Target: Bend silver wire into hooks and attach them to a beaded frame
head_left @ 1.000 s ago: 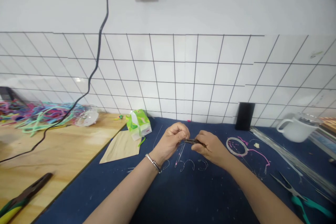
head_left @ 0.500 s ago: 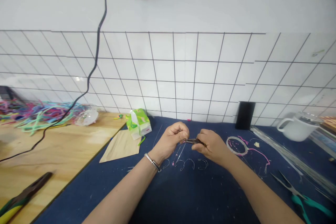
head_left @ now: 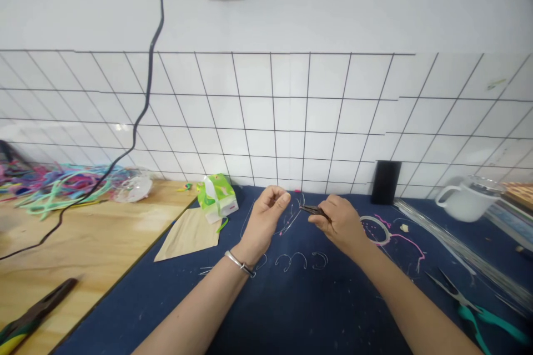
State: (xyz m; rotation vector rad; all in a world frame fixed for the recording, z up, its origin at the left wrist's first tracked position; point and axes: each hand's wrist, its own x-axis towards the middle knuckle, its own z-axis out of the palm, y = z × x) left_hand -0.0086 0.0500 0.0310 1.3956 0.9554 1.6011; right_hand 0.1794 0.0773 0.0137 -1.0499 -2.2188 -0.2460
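Observation:
My right hand (head_left: 339,222) is wrapped round a small pair of dark-jawed pliers (head_left: 314,210), its tips pointing left. At those tips hangs a thin bent wire (head_left: 296,212) with small pink beads. My left hand (head_left: 266,216), wearing a silver bangle (head_left: 239,264), is raised just left of the wire. Its thumb and curled forefinger are pressed together; anything between them is too small to make out. Below the hands, several curved wire pieces (head_left: 291,259) lie on the dark blue cloth (head_left: 275,310).
At right are teal-handled pliers (head_left: 470,305), a bundle of straight wires (head_left: 462,247), a round ring of pink beads (head_left: 375,230), a black slab (head_left: 386,182) and a white mug (head_left: 468,199). At left are a tissue pack (head_left: 216,197), a beige pouch (head_left: 189,234) and larger pliers (head_left: 37,310).
My left hand has drawn away from the plier tips, leaving a gap. The beaded wire has moved up with the pliers, and the view has shifted slightly.

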